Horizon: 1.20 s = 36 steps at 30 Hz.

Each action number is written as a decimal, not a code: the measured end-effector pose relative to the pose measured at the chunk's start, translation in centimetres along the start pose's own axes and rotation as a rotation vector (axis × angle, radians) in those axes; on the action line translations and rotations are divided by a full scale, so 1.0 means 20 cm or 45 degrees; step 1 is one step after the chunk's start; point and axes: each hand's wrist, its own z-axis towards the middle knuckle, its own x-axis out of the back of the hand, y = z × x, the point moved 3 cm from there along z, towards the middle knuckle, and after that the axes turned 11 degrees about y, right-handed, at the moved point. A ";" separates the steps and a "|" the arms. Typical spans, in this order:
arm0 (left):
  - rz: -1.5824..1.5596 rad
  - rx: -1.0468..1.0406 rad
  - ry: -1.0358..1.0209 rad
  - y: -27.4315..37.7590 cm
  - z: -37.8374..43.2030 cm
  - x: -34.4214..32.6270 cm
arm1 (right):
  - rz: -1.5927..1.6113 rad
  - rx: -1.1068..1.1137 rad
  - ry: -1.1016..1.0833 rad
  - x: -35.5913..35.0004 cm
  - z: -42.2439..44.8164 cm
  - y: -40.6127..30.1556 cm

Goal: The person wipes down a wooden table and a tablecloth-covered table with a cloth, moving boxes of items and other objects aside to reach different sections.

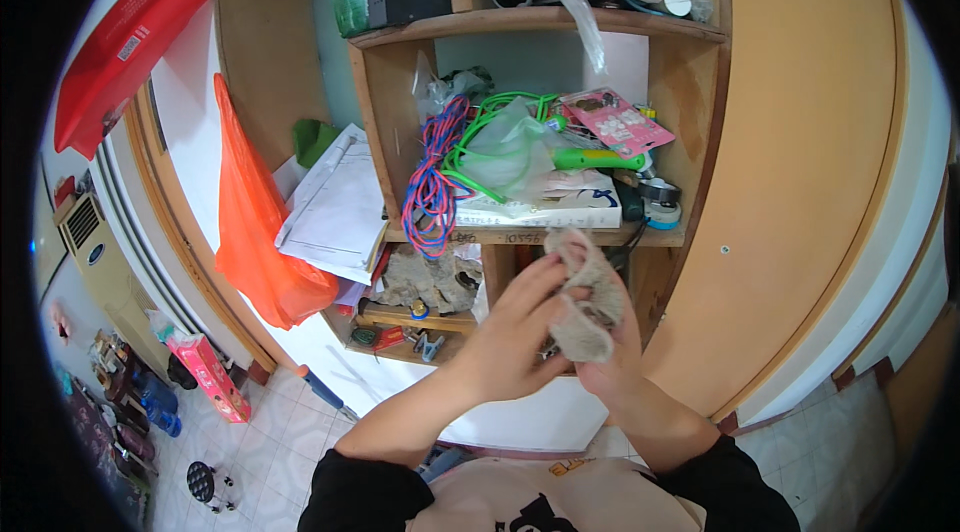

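Note:
A greyish-beige cloth point(596, 299), bunched and folded, is held up between my two hands in front of the shelf unit. My left hand point(514, 333) grips its left side, with fingertips pressed into the folds. Behind and to the right, my right hand point(615, 352) supports the cloth, and its fingers are partly hidden by it. Just beyond the cloth runs the edge of a wooden shelf point(495, 236). On that shelf lie a blue-and-pink rope bundle point(439, 172), a green cord point(487, 127), a white box point(540, 213) and a green-handled tool point(596, 159).
An orange plastic bag point(255, 262) hangs at the left beside stacked papers point(337, 202). Lower compartments hold a crumpled grey cloth point(427, 281) and a blue clip point(429, 347). A wooden door point(802, 119) stands right. A round black stool point(201, 482) is on the tiled floor.

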 end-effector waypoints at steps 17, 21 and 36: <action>-0.124 0.492 0.873 -0.22 -0.24 0.71 | -0.945 0.860 0.201 -1.16 1.00 0.35; -0.042 0.439 0.861 -0.19 -0.32 0.72 | -0.965 0.981 0.199 -1.17 0.95 0.45; 0.069 0.371 0.665 -0.20 -0.45 0.71 | -1.376 0.990 0.027 -1.17 1.00 0.40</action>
